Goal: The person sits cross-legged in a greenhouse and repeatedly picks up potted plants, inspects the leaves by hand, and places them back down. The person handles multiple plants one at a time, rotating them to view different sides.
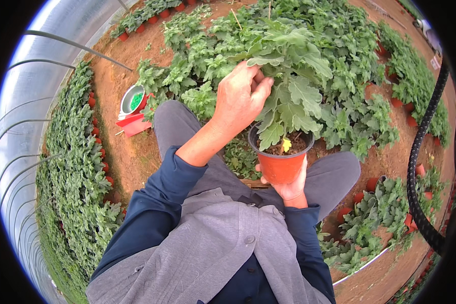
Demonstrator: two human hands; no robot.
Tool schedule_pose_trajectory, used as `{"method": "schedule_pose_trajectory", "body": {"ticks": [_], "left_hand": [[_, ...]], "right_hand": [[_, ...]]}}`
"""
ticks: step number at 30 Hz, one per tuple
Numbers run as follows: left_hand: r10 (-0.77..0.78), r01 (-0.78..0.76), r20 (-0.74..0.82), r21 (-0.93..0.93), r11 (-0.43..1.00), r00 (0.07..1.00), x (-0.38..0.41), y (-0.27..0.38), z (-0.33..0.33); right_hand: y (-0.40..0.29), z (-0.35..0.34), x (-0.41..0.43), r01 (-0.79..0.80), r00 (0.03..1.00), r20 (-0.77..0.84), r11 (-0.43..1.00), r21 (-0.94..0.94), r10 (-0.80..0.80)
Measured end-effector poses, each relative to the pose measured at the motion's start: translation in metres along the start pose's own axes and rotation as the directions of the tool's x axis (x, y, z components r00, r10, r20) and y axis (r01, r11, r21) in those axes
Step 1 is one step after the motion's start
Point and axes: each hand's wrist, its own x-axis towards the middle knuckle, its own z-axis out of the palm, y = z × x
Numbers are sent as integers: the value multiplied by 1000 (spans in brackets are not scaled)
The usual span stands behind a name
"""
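A red plastic plant pot [281,165] with a black inner rim is tilted slightly in front of me. My right hand [290,184] cups it from beneath and behind, fingers showing on both sides. In it grows a tall leafy plant [300,93] with lobed grey-green leaves, like a chrysanthemum. One small yellow leaf [286,144] stands out low down, just above the dark soil [297,146]. My left hand [243,91] is at the plant's upper left side with fingers curled, touching the leaves. Foliage partly hides its fingertips, so any grip there is unclear.
A metal bowl [132,99] of small green pieces is on the ground to the left, beside a red sheet-like object [135,124]. Dense potted plants [197,49] fill the area ahead; another row [72,159] lines the plastic tunnel wall [26,102]. A black braided cord [416,159] hangs at right.
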Motion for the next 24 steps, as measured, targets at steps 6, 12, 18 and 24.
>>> {"method": "schedule_pose_trajectory", "body": {"ticks": [6, 12, 18, 24], "left_hand": [[298, -262, -131, 238, 935, 946, 15, -6, 0], [431, -386, -81, 322, 864, 899, 24, -22, -1], [452, -448, 76, 346, 824, 889, 26, -38, -11], [318, -342, 199, 102, 934, 927, 33, -42, -22]], "right_hand": [[-1, 1, 1, -27, 1000, 4, 1000, -8, 27], [5, -6, -3, -9, 998, -66, 999, -50, 6], [9, -25, -3, 2, 989, -150, 996, -88, -15], [7, -37, -6, 6, 1000, -29, 991, -137, -10]]}}
